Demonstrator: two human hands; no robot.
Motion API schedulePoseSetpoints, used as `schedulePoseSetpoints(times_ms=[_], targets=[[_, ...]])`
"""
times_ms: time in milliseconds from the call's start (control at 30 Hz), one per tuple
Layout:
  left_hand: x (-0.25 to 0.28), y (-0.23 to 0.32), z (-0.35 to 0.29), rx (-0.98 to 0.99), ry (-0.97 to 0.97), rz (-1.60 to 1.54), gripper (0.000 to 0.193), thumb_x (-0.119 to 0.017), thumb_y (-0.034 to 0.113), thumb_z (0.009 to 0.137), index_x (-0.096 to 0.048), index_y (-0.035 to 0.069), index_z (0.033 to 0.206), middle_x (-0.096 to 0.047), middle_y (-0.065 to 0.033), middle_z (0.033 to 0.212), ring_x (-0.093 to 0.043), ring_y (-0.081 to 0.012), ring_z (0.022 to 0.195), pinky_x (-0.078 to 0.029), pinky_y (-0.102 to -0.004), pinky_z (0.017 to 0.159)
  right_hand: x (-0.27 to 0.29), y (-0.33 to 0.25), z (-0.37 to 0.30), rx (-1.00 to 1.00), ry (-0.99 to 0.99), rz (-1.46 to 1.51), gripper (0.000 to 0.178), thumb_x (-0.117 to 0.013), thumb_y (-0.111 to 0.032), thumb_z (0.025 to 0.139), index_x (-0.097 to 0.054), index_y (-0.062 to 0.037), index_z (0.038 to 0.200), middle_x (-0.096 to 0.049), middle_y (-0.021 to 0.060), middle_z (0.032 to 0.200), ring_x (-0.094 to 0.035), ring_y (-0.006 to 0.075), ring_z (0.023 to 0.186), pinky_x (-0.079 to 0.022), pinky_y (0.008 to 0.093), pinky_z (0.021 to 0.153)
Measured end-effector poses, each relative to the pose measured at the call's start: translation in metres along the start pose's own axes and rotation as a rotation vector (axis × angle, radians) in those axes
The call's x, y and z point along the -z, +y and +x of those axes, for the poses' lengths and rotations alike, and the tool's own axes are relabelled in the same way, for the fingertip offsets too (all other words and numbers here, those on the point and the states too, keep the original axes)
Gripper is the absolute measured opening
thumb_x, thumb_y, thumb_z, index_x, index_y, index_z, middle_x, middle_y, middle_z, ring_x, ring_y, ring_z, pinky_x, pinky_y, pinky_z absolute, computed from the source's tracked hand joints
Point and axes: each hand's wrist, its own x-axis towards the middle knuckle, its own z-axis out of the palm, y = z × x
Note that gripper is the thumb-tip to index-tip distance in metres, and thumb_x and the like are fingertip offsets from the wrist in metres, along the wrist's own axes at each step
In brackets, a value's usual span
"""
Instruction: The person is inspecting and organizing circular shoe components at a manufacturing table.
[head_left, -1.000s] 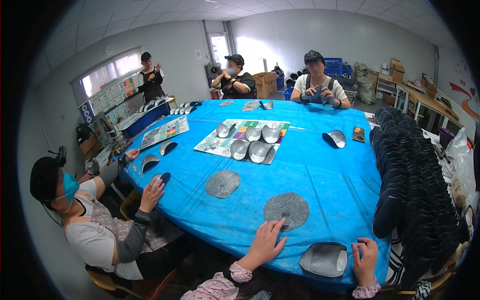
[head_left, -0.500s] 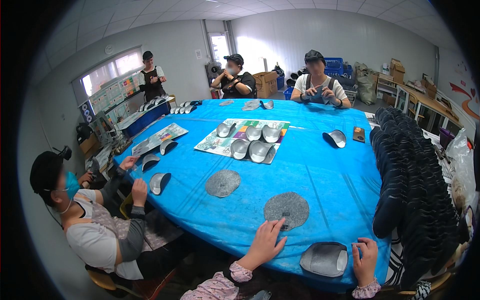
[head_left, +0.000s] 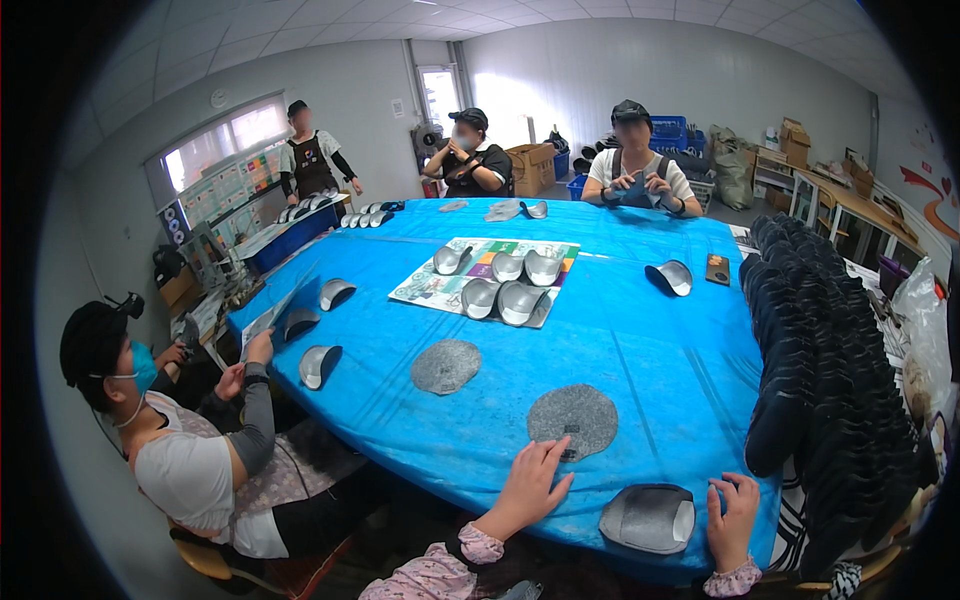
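My left hand lies stretched toward a round, flat piece of grey felt-like material, its fingertips on the near edge. Two small dark rectangles sit on that piece, close to the fingertips. Just beside the curved, cap-shaped grey piece with a pale patch on its right side, my right hand rests at the table edge, fingers apart and slightly bent, holding nothing. A second flat grey round lies farther left.
A blue sheet covers the table. Several silver-grey curved pieces stand on a printed board in the middle. Tall rows of dark stacked pieces line the right side. A co-worker sits at left; others are across the table.
The co-worker at left has lifted a printed sheet off the table and holds it up. The standing person at the back has lowered their arms. My hands have barely moved.
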Motion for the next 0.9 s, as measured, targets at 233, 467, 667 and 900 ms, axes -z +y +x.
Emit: schedulePoseSetpoints(times_ms=[233, 467, 667, 900], targets=[[-0.001, 0.000, 0.000, 0.005, 0.001, -0.013, 0.058, -0.060, 0.024, 0.086, -0.038, 0.005, 0.136, -0.048, -0.0152, 0.117, -0.047, -0.0331, 0.110, -0.034, -0.0451, 0.101, -0.002, 0.004, -0.001, -0.032, 0.013, -0.003, 0.024, -0.060, -0.026, 0.085, -0.063, -0.0044, 0.096, -0.055, 0.0142, 0.105, -0.049, 0.0325, 0.102, -0.036, 0.0425, 0.090], [-0.002, -0.002, 0.000, 0.006, -0.005, -0.011, 0.058, -0.060, 0.024, 0.086, -0.038, 0.005, 0.136, -0.048, -0.0153, 0.117, -0.046, -0.0340, 0.111, -0.034, -0.0451, 0.100, -0.004, 0.004, -0.002, -0.011, 0.062, -0.032, 0.021, -0.060, -0.024, 0.085, -0.063, -0.0047, 0.093, -0.055, 0.0138, 0.104, -0.049, 0.0322, 0.101, -0.037, 0.0421, 0.089], [-0.002, -0.002, -0.001, 0.014, -0.006, -0.004, 0.059, -0.061, 0.024, 0.086, -0.038, 0.005, 0.137, -0.048, -0.0154, 0.118, -0.046, -0.0342, 0.111, -0.034, -0.0450, 0.100, 0.001, -0.001, 0.000, -0.003, -0.015, 0.034, 0.018, -0.061, -0.022, 0.084, -0.064, -0.0050, 0.089, -0.056, 0.0137, 0.104, -0.049, 0.0316, 0.101, -0.038, 0.0415, 0.088], [-0.002, -0.002, 0.000, 0.002, 0.002, -0.018, 0.059, -0.061, 0.024, 0.086, -0.038, 0.005, 0.137, -0.048, -0.0154, 0.118, -0.046, -0.0341, 0.111, -0.034, -0.0449, 0.099, -0.001, -0.003, 0.000, 0.032, 0.023, 0.047, 0.019, -0.061, -0.022, 0.085, -0.062, -0.0035, 0.081, -0.057, 0.0135, 0.101, -0.050, 0.0312, 0.098, -0.039, 0.0406, 0.085]])
